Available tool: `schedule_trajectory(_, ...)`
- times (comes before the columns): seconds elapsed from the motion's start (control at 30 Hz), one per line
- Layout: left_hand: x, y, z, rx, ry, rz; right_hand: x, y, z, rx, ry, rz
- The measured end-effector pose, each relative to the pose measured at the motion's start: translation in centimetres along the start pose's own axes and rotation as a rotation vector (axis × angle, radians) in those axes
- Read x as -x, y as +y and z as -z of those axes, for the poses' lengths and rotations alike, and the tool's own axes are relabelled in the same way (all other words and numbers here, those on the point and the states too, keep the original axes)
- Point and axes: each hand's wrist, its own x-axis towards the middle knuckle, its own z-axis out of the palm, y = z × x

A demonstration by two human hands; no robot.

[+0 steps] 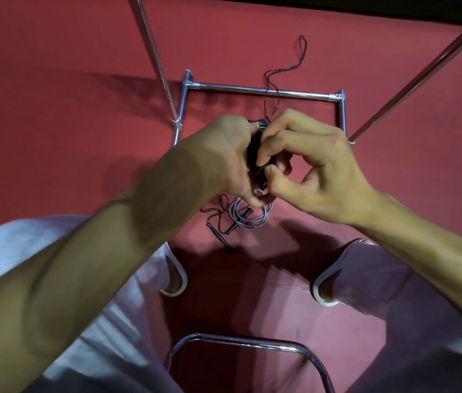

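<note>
A small black device (254, 148) sits between both hands, mostly hidden by fingers. My left hand (221, 157) grips it from the left. My right hand (309, 168) pinches it from the right with curled fingers and thumb. A thin black cord (273, 72) runs from the device's top away across the red floor. Below the hands a coil of grey cable (248, 215) with black leads (218, 225) lies on the floor.
A chrome tube frame (263, 90) stands on the red carpet (54, 80) ahead, with two slanted chrome legs (153, 52) rising at the left and right. A curved chrome chair bar (241, 340) is near my knees. My legs in light trousers flank the cable.
</note>
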Motion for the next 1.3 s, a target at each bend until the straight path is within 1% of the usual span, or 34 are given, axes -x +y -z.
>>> schedule_trajectory(0.17, -0.6, 0.1, 0.2, 0.126, 0.029, -0.024, 0.0, -0.1, -0.5, 0.058, 0.028, 0.069)
schedule_trajectory(0.23, -0.3, 0.1, 0.2, 0.144, 0.041, -0.051, 0.0, -0.2, -0.4, 0.086, 0.045, 0.096)
schedule_trajectory(0.3, 0.2, 0.3, 0.1, 0.144, 0.041, -0.088, 0.0, -0.3, -0.3, 0.109, 0.046, 0.086)
schedule_trajectory(0.43, 0.4, 0.5, 0.2, 0.123, 0.04, -0.112, 0.3, -0.7, -0.2, 0.026, 0.052, -0.006)
schedule_trajectory(0.63, 0.4, 0.8, 0.3, 0.146, 0.028, -0.085, 0.6, -0.5, -0.8, -0.09, 0.131, -0.038)
schedule_trajectory(0.7, 0.3, 0.8, 0.3, 0.168, 0.048, -0.071, 0.6, -0.3, -0.6, 0.003, 0.145, 0.025)
schedule_trajectory(0.8, -0.1, 0.8, 0.5, 0.197, 0.092, -0.039, 0.7, 0.3, -0.3, 0.196, 0.091, 0.174)
schedule_trajectory(0.87, -0.4, 0.6, 0.8, 0.197, 0.113, -0.022, 0.7, 0.5, -0.4, 0.231, 0.05, 0.215)
schedule_trajectory(0.97, -0.3, 0.5, 1.1, 0.215, 0.105, -0.008, 0.8, 0.4, -0.7, 0.156, 0.052, 0.121)
schedule_trajectory(1.03, 0.0, 0.5, 1.0, 0.218, 0.098, -0.027, 0.8, 0.2, -0.9, 0.066, 0.096, 0.039)
schedule_trajectory(1.17, -0.5, 1.0, 0.9, 0.298, 0.138, -0.055, 0.7, -0.5, -1.2, -0.133, 0.147, -0.1)
schedule_trajectory(1.23, -0.9, 1.1, 0.9, 0.309, 0.139, -0.061, 0.6, -0.5, -0.8, -0.155, 0.146, -0.118)
schedule_trajectory(1.3, -1.1, 0.9, 1.0, 0.29, 0.102, -0.064, 0.5, -0.4, -0.5, -0.122, 0.142, -0.114)
